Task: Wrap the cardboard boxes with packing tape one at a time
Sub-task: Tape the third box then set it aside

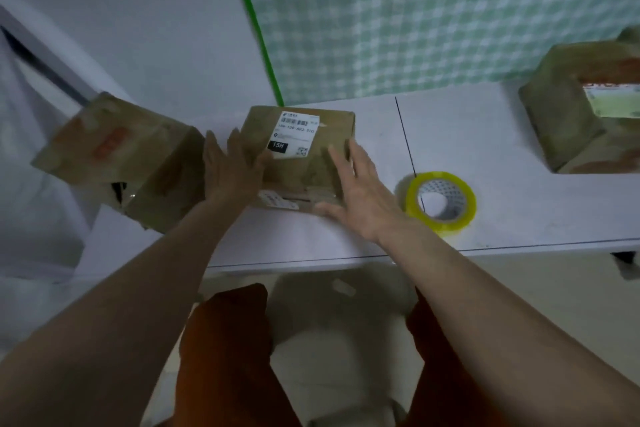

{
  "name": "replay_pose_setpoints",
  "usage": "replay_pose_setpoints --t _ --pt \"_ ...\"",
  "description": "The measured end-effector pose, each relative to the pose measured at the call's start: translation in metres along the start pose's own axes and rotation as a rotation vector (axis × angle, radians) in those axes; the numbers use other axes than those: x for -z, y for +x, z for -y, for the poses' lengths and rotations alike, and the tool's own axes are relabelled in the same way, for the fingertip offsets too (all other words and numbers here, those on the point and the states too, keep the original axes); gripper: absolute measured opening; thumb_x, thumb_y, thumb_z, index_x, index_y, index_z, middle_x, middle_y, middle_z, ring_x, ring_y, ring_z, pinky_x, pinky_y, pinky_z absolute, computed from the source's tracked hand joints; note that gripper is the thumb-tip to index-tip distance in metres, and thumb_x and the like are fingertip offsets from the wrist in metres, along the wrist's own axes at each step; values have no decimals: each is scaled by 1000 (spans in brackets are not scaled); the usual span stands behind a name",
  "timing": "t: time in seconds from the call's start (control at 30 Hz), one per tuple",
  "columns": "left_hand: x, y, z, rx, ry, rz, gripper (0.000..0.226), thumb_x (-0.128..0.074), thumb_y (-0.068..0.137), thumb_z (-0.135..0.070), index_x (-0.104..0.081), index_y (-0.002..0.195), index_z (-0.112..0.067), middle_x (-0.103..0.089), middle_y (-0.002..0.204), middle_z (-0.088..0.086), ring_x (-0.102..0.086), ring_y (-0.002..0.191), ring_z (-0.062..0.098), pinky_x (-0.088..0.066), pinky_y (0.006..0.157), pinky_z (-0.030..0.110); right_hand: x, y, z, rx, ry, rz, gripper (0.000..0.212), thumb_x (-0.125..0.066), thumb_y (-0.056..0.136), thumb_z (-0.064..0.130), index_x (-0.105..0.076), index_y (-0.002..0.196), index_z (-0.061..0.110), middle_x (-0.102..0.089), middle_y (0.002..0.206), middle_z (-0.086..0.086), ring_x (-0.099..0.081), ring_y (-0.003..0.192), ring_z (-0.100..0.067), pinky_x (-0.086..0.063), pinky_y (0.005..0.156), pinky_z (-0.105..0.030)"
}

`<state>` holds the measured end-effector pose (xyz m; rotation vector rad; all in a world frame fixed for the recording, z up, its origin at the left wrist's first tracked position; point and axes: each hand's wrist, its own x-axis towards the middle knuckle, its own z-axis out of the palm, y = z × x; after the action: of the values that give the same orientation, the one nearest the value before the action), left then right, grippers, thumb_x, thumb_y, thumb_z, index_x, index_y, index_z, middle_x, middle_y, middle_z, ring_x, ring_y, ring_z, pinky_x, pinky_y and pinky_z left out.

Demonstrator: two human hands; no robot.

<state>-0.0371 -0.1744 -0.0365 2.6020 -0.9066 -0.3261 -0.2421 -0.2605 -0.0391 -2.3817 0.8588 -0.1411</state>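
A small cardboard box (311, 135) with a white shipping label on top sits in the middle of the white table (485, 149). My left hand (232, 166) lies flat against the box's left side, fingers straight. My right hand (356, 191) touches its right front corner with spread, straight fingers, thumb low along the front edge. A roll of yellowish packing tape (441, 201) lies flat on the table just right of my right hand. Neither hand holds it.
A larger worn cardboard box (114, 156) sits at the table's left end, partly over the edge. Another cardboard box (581, 107) stands at the far right. A green checked wall covering runs behind the table. My knees are below the table's front edge.
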Motion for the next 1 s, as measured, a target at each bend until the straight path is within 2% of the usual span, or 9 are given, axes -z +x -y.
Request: replay_pose_setpoints --t 0.1,0.23,0.37,0.47,0.57,0.63,0.73,0.83,1.0 --pt "-3 16 16 -10 -161 148 89 -55 84 -63 -18 152 -18 -39 147 16 -42 132 34 -40 106 47 -14 33 5 -37 -28 40 87 -52 90 52 3 152 28 28 155 -9 21 145 -26 -12 117 -41" --pt "-6 19 22 20 -219 185 99 -64 81 -60 -13 153 -15 -36 147 15 -45 129 32 -44 102 42 -21 38 -16 98 -34 37 78 -55 93 31 -5 152 30 31 153 -13 22 144 -29 -6 118 -41" --pt "1 20 25 78 -347 221 93 -76 71 -57 -35 142 -13 -54 133 6 -56 113 24 -52 91 39 -14 36 -23 145 -60 150 100 -66 85 0 -1 148 42 35 153 -3 27 142 -22 -5 116 -39" --pt "11 8 30 129 -186 331 115 -75 48 -77 -43 135 -9 -60 123 7 -61 103 24 -55 85 37 -3 30 -13 71 166 180 80 -72 82 31 -27 148 31 13 159 -1 16 146 -19 -3 120 -37" --pt "6 -6 22 145 -59 275 128 -62 55 -85 -16 151 -13 -32 150 13 -40 132 31 -43 105 46 -3 38 10 130 -42 -118 63 -35 89 63 -57 132 21 -33 153 -10 -14 146 -25 -9 120 -37" --pt "-2 -12 10 55 25 139 110 -49 78 -76 5 154 -17 1 161 10 -11 147 33 -24 116 49 -12 49 21 141 -260 -53 72 -11 92 64 -36 146 24 -20 158 -6 -6 148 -22 -5 120 -42" --pt "-12 -15 3 -17 84 98 99 -40 86 -73 9 154 -18 14 161 9 -12 147 33 -24 115 45 -17 74 17 31 -398 49 70 -11 94 63 -1 153 25 8 161 -2 11 147 -17 -5 119 -45" --pt "-15 -16 9 61 -88 68 110 -56 78 -72 3 154 -17 -6 161 6 -27 143 28 -33 109 44 -5 102 13 -141 -187 60 78 -25 94 63 3 153 21 10 161 -4 -1 148 -25 -20 115 -47" --pt "-12 -13 14 262 -530 64 96 -65 78 -63 -17 151 -23 -43 145 2 -45 131 27 -37 105 39 10 117 12 -454 484 -13 66 -55 92 44 -33 143 9 -49 139 -12 -54 116 -28 -46 94 -38"
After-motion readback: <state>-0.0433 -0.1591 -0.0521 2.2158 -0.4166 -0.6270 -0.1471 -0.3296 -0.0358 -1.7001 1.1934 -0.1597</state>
